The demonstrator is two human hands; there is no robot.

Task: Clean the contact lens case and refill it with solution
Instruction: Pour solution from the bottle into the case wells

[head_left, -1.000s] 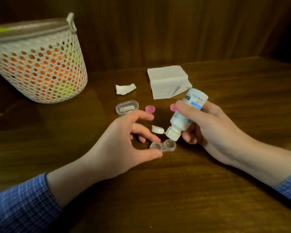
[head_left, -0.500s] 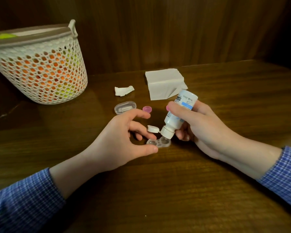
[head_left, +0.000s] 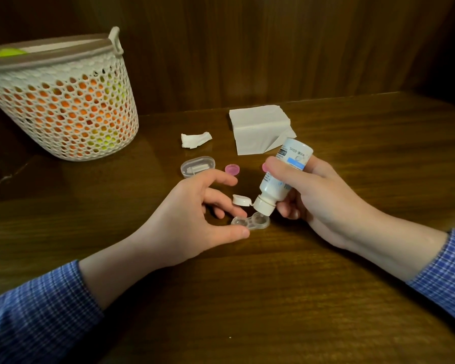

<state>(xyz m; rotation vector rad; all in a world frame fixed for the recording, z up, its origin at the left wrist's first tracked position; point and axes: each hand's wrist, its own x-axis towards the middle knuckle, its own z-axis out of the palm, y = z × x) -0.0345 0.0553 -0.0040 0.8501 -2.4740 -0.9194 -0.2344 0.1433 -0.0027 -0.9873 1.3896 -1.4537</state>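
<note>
- Steadying the contact lens case (head_left: 250, 222) on the counter (head_left: 247, 298), I pinch its left well with my left hand (head_left: 195, 219).
- My right hand (head_left: 313, 200) grasps the solution bottle (head_left: 281, 177), tipped nozzle-down over the right well; I judge a gentle squeeze fills it without overflow.
- Hinged flip cap (head_left: 241, 200) hangs near my fingers.
- Beyond: pink cap (head_left: 232, 169), clear container (head_left: 197, 166), crumpled tissue (head_left: 195, 139), folded tissues (head_left: 258, 127), basket (head_left: 63, 101); nothing obstructs.

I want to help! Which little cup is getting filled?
The lens case's right well, under the tilted bottle's nozzle. The left well sits by the left hand's fingertips.
</note>
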